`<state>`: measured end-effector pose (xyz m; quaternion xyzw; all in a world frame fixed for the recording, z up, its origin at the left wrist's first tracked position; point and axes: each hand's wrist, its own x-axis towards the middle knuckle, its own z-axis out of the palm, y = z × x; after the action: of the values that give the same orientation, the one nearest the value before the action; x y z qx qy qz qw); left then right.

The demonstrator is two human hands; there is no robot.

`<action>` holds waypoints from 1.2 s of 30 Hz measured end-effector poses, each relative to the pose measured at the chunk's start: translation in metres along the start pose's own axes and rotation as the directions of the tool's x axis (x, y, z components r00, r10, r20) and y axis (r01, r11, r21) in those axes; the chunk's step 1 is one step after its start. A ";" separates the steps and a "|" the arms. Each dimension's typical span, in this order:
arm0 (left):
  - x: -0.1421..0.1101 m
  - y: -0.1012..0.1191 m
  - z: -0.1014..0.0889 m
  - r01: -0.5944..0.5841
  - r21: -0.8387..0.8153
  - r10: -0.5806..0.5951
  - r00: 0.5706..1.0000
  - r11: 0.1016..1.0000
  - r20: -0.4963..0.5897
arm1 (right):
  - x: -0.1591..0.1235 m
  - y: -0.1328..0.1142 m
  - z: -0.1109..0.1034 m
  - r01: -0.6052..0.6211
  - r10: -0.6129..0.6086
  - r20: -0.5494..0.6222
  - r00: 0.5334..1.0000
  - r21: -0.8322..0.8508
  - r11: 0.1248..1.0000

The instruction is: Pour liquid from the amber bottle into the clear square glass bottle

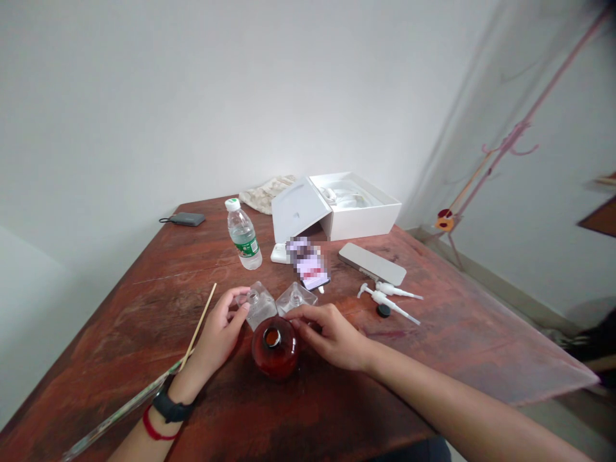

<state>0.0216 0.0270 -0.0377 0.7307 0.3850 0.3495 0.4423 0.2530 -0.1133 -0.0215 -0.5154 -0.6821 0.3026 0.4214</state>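
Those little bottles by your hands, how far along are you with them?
Done: the amber bottle and both clear bottles stand uncapped; two pump tops and a black cap lie aside. In hand: left hand grips one clear bottle, right hand touches the other. Left: nothing recapped yet.

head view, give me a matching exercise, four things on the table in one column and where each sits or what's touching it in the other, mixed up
Things:
1. amber bottle
2. left clear glass bottle
3. water bottle
4. two white pump heads

Places:
A. lying on the wood, right of the phone
B. standing upright, left of the white box
C. neck touched by the fingers of the left hand
D. nearest the camera, between both hands, its open mouth up, with the right hand on its right side

Pairs: 1-D, 2-C, 3-B, 4-A
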 end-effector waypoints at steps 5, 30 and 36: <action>-0.001 0.001 -0.001 0.000 0.004 0.000 1.000 1.000 0.000 | -0.001 0.002 0.001 -0.019 0.019 -0.002 1.000 -0.007 1.000; 0.001 -0.003 -0.002 -0.149 0.124 0.156 0.987 0.981 -0.047 | -0.001 0.001 0.002 -0.001 0.001 -0.014 1.000 0.016 1.000; -0.012 0.026 -0.014 -0.496 0.335 0.562 0.816 0.801 -0.138 | -0.002 0.003 0.003 0.011 -0.011 -0.048 0.999 0.009 1.000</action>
<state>0.0105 0.0136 -0.0107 0.8191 0.2590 0.4830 0.1692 0.2515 -0.1142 -0.0259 -0.5167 -0.6731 0.2909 0.4419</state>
